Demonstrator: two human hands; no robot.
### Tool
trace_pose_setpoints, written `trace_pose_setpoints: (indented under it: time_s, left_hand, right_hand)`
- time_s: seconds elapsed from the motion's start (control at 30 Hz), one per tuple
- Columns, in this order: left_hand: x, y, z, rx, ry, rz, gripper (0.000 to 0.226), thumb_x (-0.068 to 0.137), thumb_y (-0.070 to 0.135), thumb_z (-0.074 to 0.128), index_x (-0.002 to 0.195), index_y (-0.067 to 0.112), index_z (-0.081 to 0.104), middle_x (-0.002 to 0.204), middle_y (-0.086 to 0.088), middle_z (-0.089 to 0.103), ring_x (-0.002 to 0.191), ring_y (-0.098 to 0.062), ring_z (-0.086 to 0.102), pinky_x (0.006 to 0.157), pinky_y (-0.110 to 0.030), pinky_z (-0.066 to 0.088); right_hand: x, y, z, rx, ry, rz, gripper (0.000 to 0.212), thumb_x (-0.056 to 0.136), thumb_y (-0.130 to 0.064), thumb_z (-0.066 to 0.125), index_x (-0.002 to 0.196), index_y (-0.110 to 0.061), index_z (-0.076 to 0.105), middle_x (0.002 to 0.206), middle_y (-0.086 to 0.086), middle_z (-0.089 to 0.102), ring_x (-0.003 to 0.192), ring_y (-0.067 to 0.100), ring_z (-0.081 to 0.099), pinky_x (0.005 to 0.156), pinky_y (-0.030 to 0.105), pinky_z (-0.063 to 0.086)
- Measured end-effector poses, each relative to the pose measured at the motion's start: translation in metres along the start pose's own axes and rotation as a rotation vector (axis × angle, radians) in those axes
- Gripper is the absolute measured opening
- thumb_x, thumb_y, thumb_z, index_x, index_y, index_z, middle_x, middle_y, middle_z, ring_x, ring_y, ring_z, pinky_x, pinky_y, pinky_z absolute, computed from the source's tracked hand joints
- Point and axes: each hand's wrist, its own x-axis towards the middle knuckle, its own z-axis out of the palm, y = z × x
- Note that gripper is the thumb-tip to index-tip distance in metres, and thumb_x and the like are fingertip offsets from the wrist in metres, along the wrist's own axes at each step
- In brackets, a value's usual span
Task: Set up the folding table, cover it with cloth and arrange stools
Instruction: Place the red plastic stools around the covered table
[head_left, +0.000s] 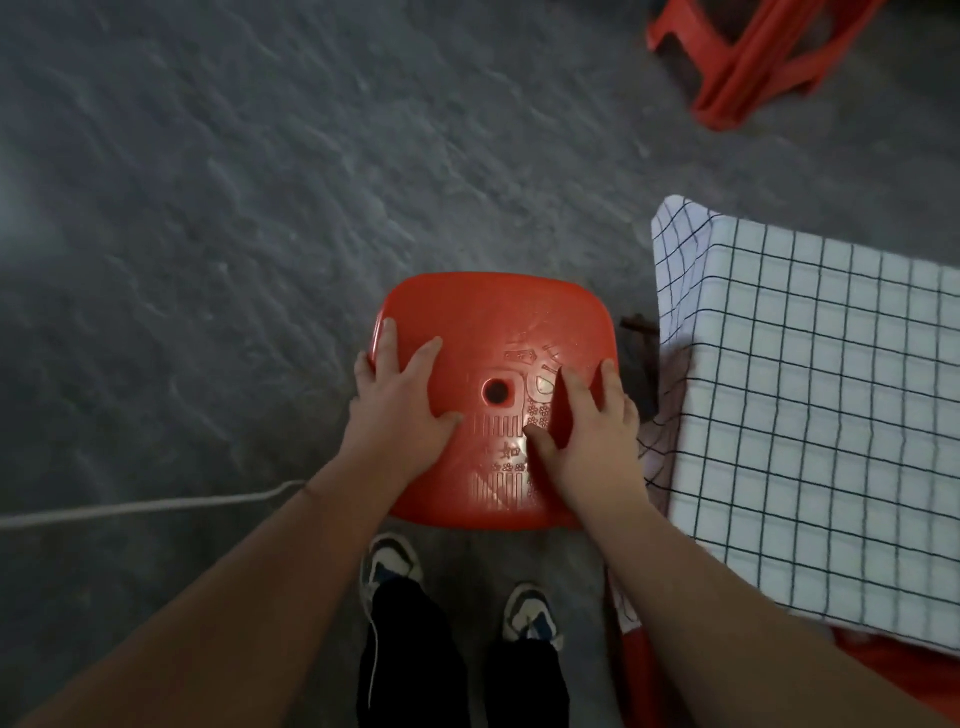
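**Both hands flat on a red stool beside the covered table**

The left hand (402, 400) lies on the left part of the red plastic stool (493, 332), palm down, fingers spread and nearly straight; its outer fingers reach over the seat's left edge, though whether they curl under cannot be told. The right hand (589, 441) lies on the right part of the seat, fingers likewise spread and straight, thumb pointing inward toward the round hole (496, 391) in the middle. Neither hand is wrapped round anything.

The stool stands on the grey floor (208, 208), just beside the table corner draped in a white checked cloth (810, 405), directly ahead of the person's two sneakers (389, 564).

Count: two hands, one stool under them, and a stack of red stools (748, 67) well apart at the upper right, blurred so their number cannot be told. More red plastic (639, 670) shows below the cloth's near edge. One white cord (156, 506) runs along the floor at left.
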Motion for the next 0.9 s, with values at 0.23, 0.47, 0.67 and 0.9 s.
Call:
trace_pose_setpoints:
  time_s: [0.23,0.47,0.67,0.9]
  left_hand:
    - [0.070,0.026,0.007,0.031,-0.083,0.085,0.091,0.082,0.044,0.074,0.153,0.043,0.017,0.164,0.004,-0.018,0.149,-0.041,-0.002,0.113,-0.064,0.028]
    - [0.096,0.032,0.021,0.031,-0.124,0.136,0.093,0.081,0.043,0.075,0.153,0.043,0.016,0.164,0.003,-0.018,0.149,-0.043,-0.004,0.116,-0.064,0.024]
    - [0.088,0.024,0.016,0.077,-0.115,0.150,0.088,0.089,0.044,0.066,0.156,0.040,0.009,0.165,-0.004,-0.017,0.151,-0.038,-0.007,0.119,-0.057,0.022]
    - [0.027,0.024,-0.081,0.073,0.021,0.128,0.074,0.094,0.037,0.055,0.157,0.028,0.017,0.166,-0.013,0.007,0.152,-0.035,0.004,0.120,-0.053,0.023]
  right_hand:
    - [0.051,0.008,-0.007,-0.009,0.053,0.100,0.077,0.086,-0.052,0.065,0.151,-0.034,0.027,0.165,0.006,0.002,0.142,0.044,0.018,0.109,0.059,0.032]
    - [0.062,0.017,-0.005,-0.039,0.071,0.141,0.075,0.088,-0.049,0.064,0.151,-0.033,0.026,0.165,0.007,0.001,0.141,0.046,0.019,0.105,0.061,0.034]
    - [0.057,0.011,-0.009,-0.100,0.011,0.164,0.075,0.093,-0.050,0.055,0.154,-0.032,0.015,0.166,0.004,-0.004,0.149,0.042,0.003,0.114,0.063,0.022]
    - [0.015,-0.043,-0.089,-0.112,0.094,0.028,0.068,0.094,-0.047,0.053,0.152,-0.025,0.024,0.165,0.010,0.011,0.151,0.034,0.007,0.121,0.051,0.018]
